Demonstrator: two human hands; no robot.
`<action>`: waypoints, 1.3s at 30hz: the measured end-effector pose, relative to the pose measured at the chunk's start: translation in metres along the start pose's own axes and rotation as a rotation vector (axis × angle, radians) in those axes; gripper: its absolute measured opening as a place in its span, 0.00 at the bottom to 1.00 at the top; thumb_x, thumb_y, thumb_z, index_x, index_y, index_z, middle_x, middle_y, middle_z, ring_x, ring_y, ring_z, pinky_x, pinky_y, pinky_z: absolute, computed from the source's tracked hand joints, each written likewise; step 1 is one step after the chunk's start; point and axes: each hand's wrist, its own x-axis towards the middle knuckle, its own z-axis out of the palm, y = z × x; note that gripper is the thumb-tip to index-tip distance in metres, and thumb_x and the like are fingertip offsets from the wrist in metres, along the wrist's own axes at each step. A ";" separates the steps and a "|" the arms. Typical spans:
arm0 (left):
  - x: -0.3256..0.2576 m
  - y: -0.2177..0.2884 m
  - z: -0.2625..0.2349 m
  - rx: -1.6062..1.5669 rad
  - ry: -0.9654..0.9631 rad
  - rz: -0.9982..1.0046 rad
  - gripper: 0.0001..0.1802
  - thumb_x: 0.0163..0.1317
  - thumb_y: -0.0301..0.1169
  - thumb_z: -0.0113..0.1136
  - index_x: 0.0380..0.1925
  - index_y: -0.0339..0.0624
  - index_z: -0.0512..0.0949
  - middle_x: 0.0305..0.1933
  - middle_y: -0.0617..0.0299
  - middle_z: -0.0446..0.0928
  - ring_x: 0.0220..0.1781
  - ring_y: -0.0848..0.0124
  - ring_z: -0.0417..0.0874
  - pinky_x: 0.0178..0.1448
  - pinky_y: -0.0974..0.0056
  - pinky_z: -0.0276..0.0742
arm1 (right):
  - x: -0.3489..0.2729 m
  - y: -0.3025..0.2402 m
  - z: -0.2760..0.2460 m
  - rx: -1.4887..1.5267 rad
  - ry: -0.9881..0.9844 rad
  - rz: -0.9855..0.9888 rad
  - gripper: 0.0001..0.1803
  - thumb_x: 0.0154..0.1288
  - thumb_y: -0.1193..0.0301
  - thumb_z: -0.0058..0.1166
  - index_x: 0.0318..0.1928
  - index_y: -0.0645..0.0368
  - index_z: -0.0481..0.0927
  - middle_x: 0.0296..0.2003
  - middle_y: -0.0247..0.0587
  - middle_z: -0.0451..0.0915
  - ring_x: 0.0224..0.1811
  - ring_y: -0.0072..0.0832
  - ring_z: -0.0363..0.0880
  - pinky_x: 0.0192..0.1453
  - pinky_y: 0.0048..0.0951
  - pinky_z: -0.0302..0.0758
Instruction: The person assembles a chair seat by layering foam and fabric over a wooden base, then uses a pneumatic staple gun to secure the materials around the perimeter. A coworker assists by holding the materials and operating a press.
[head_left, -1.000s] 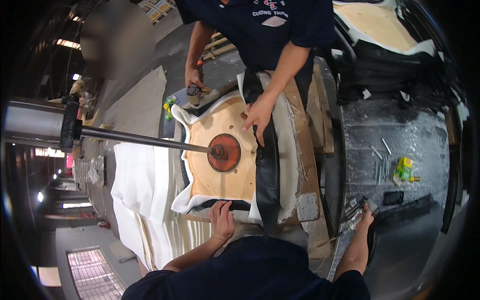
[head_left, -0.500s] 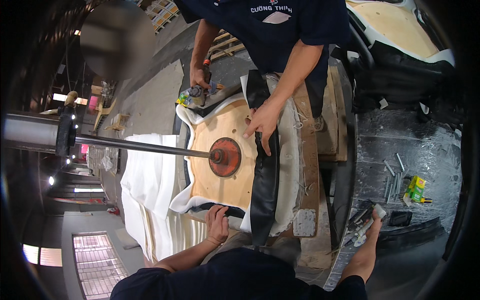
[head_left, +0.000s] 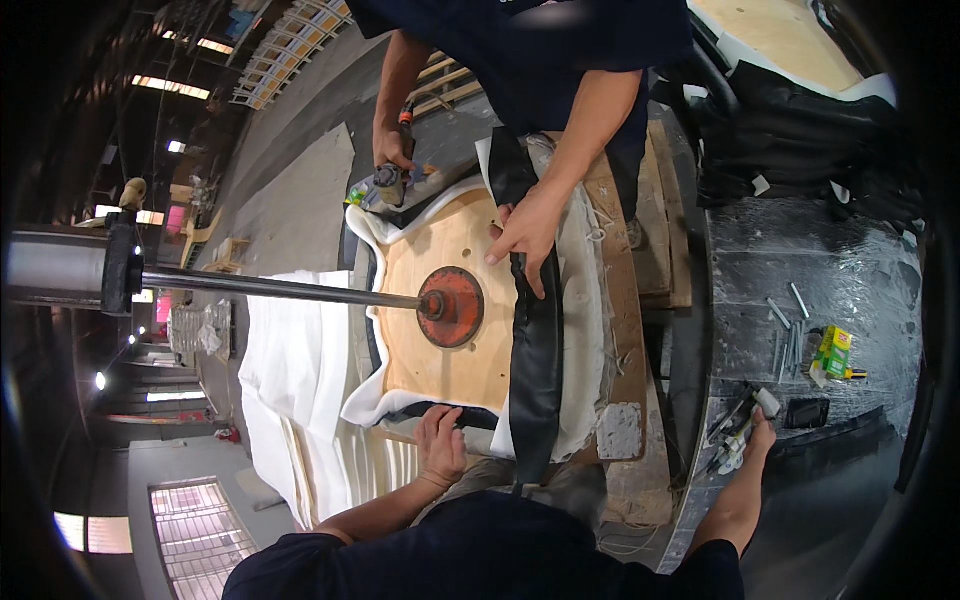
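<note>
My left hand (head_left: 440,445) grips the near edge of a black cover (head_left: 405,411) with curled fingers, beside white padding (head_left: 365,408) around a plywood seat panel (head_left: 420,365). A red round press foot (head_left: 455,318) on a steel rod bears down on the panel. To the right, my right hand (head_left: 762,440) is closed at the end of a silver and black staple gun (head_left: 738,440) over the dark table; its fingers are partly hidden. Opposite me, a co-worker's hand (head_left: 535,228) presses a black strip (head_left: 537,370), while their other hand (head_left: 391,145) holds a staple gun (head_left: 388,183).
The dark worktable (head_left: 750,260) carries loose staple strips (head_left: 792,340), a yellow-green box (head_left: 833,350) and a black flat object (head_left: 805,412). Black covers (head_left: 800,140) lie in a heap at its far end. White padding sheets (head_left: 300,360) are stacked left of the panel.
My right hand has shifted slightly right and nearer the tool's pale end. The view has tilted a little. My left hand and the co-worker's hands keep nearly the same places on the seat.
</note>
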 end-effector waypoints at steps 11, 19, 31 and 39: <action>0.002 -0.017 -0.007 -0.120 -0.006 0.014 0.23 0.73 0.35 0.61 0.66 0.41 0.81 0.67 0.47 0.75 0.73 0.45 0.72 0.77 0.42 0.63 | -0.152 -0.017 0.110 0.144 -0.012 -0.634 0.30 0.76 0.67 0.71 0.72 0.67 0.78 0.58 0.47 0.87 0.57 0.30 0.84 0.64 0.33 0.80; 0.074 -0.162 -0.072 -0.366 0.245 -0.058 0.19 0.82 0.39 0.57 0.59 0.38 0.85 0.54 0.48 0.88 0.53 0.49 0.89 0.60 0.48 0.82 | -0.395 -0.079 0.227 -0.242 -0.235 -1.155 0.27 0.76 0.67 0.67 0.72 0.59 0.79 0.63 0.58 0.81 0.66 0.54 0.82 0.70 0.45 0.79; 0.135 -0.233 -0.050 -0.299 0.142 -0.533 0.38 0.83 0.48 0.48 0.83 0.35 0.61 0.73 0.29 0.75 0.72 0.31 0.78 0.76 0.37 0.73 | -0.431 -0.079 0.256 -0.653 -0.093 -1.152 0.36 0.79 0.60 0.60 0.81 0.55 0.67 0.65 0.70 0.76 0.62 0.70 0.80 0.65 0.61 0.79; 0.135 -0.237 -0.048 -0.359 0.155 -0.569 0.32 0.83 0.43 0.51 0.79 0.35 0.66 0.73 0.34 0.76 0.74 0.36 0.77 0.76 0.40 0.71 | -0.445 -0.079 0.257 -0.687 -0.046 -1.217 0.33 0.80 0.64 0.59 0.81 0.47 0.68 0.61 0.61 0.81 0.58 0.65 0.83 0.60 0.59 0.81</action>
